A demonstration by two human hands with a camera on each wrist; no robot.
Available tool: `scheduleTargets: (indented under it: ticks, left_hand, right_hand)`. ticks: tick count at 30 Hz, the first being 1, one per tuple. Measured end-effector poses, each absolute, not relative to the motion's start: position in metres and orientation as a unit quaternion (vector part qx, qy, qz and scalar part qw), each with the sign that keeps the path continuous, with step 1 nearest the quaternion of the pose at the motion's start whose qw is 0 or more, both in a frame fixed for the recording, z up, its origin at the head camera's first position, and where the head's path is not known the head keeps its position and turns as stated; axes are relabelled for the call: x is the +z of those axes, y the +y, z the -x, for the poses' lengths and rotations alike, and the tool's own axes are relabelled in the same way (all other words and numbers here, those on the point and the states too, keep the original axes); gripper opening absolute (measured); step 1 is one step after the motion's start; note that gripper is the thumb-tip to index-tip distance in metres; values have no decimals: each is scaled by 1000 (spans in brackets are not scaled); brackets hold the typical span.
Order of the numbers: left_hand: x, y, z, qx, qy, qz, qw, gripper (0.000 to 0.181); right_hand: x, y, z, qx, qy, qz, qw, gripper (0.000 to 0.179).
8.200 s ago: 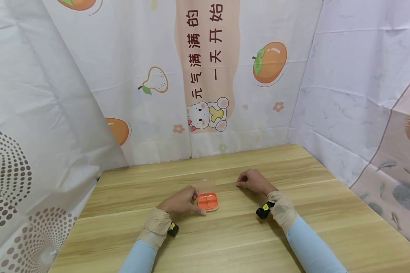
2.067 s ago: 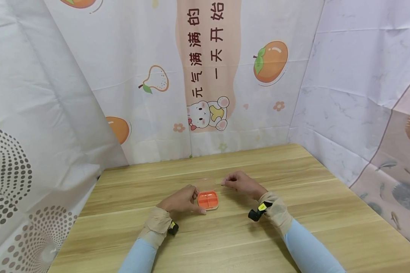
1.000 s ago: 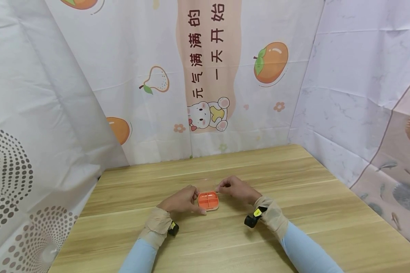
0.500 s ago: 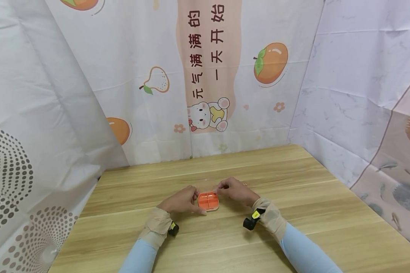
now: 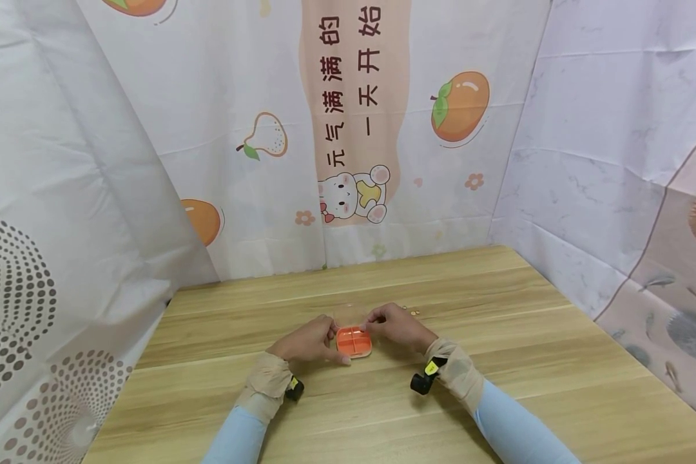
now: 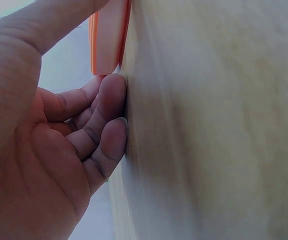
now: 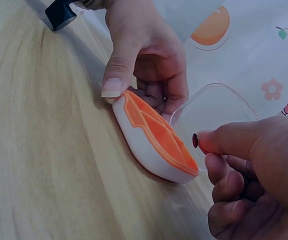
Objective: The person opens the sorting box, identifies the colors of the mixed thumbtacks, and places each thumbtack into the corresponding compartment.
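Note:
A small pill box (image 5: 354,342) with an orange four-part inside and a white base lies on the table, its clear lid (image 7: 216,95) folded back. My left hand (image 5: 304,341) holds the box at its left side, the thumb at the near edge and fingers round the far left corner. In the left wrist view, the box's pale side (image 6: 109,40) shows beyond the fingers. My right hand (image 5: 399,325) is at the box's far right corner. Between its thumb and index finger it pinches a small, dark red, rounded piece (image 7: 195,140), just above the orange compartments.
Several tiny light-brown pieces (image 5: 414,312) lie on the wooden table (image 5: 470,386) behind my right hand. Printed cloth (image 5: 255,193) hangs along the far edge, with more cloth at the left and right. Each wrist wears a black camera (image 5: 422,383).
My right hand has come left from beside the box to its far right corner, carrying the small piece. Tiny pieces behind that hand have come into view. The left hand stays put.

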State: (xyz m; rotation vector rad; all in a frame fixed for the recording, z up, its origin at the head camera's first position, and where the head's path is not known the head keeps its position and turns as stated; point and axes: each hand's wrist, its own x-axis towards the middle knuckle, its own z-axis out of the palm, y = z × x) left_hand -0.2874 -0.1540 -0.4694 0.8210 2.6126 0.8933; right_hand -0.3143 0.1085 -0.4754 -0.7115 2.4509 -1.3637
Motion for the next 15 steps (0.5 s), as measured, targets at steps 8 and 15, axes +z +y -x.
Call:
scheduleTargets:
  ticks: [8, 15]
  left_hand:
    - [-470, -154, 289, 308, 899, -281, 132, 62]
    - [-471, -153, 289, 307, 901, -275, 134, 63]
  right_hand:
    - [-476, 105, 313, -472, 841, 237, 114, 13]
    - [-477, 103, 311, -475, 841, 236, 106, 13]
